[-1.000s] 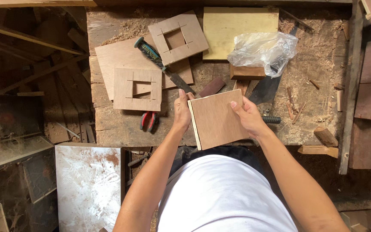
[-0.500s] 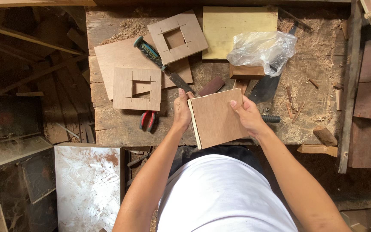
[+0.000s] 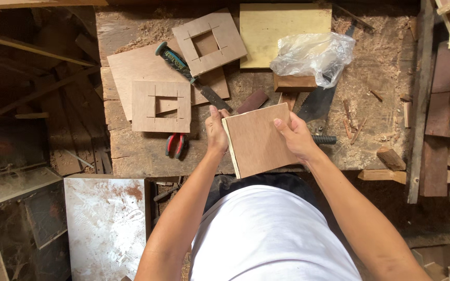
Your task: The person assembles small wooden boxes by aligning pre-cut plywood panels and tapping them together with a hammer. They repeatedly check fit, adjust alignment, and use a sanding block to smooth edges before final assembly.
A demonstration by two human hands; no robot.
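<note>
Nothing much has shifted since a second ago, both hands are still clamped on the same plywood square [image 3: 259,139], maybe tipped a hair more. Left hand [image 3: 216,130] pinches its left edge, right hand [image 3: 297,138] wraps the right edge, so the board sits between them, tilted, just above the near edge of the workbench [image 3: 131,151]. Further out: two plywood squares with cut-out middles, one [image 3: 161,106] near the left hand, another [image 3: 209,42] farther back. One chisel [image 3: 191,77] lies between them, one pair of red pliers [image 3: 175,144] just below. One clear plastic bag [image 3: 313,54] is crumpled by a yellowish board [image 3: 282,28]; can't tell what's inside it.
</note>
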